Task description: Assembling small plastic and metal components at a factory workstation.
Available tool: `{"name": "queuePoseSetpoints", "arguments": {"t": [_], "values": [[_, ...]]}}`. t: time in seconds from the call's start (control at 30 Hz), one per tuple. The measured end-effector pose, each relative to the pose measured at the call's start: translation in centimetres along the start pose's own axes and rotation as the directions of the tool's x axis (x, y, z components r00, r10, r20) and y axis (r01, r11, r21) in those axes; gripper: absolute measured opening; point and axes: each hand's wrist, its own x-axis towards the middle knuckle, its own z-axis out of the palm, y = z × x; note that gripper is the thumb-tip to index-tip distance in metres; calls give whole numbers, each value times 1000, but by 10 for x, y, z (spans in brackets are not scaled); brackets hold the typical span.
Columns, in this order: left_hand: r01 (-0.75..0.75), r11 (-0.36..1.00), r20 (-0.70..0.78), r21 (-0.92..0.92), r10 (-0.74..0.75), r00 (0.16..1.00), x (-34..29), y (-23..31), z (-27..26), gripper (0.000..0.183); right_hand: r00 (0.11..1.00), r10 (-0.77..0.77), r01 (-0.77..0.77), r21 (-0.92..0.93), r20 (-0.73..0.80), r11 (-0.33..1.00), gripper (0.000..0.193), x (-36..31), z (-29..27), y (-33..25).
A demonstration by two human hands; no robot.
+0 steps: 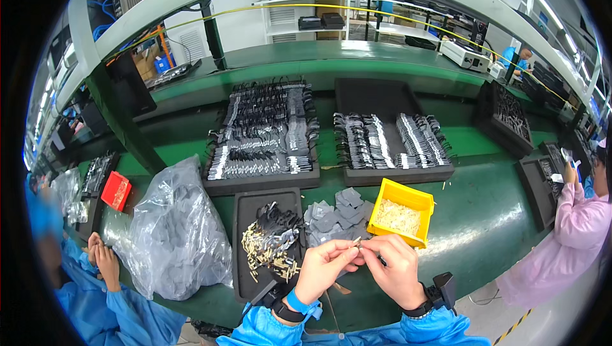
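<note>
My left hand (326,268) and my right hand (396,269) meet at the fingertips above the bench's near side. Both pinch a small tan-tipped part (357,241); its finer details are too small to make out. A short dark bit shows by the right fingers. Left of my hands, a black tray (241,282) carries a heap of black cable pieces with gold-coloured ends (271,244). Grey foam-like pads (338,215) lie piled just beyond my fingers. To the right of the pads, a yellow bin (428,206) holds many small cream-coloured pieces (396,217).
A clear plastic bag (182,231) full of grey pads stands at left. Two black foam trays (261,183) (401,175) with rows of cable parts lie farther back. A red bin (116,190) sits far left. People in blue (121,308) and pink (542,260) flank me.
</note>
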Motion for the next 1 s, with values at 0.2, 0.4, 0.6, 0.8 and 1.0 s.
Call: {"name": "queuePoseSetpoints", "arguments": {"t": [0.2,0.4,0.6,0.8,1.0], "values": [[-189,933,-37,306,210,977,-2,0,3,18,999,10,-9,-16,49,1000,13,3,-1,2],[-324,649,18,688,431,902,-6,7,5,15,998,-49,52,-116,30,992,13,4,5,0],[-279,779,-29,561,355,934,-6,3,6,15,1000,-24,23,-101,-9,995,12,4,7,4],[-72,991,-38,114,77,996,-3,6,0,20,996,91,-91,24,-14,996,12,8,-2,1],[-127,979,-71,158,140,988,-6,-1,0,18,995,-83,88,-107,51,990,14,6,8,-1]]}}
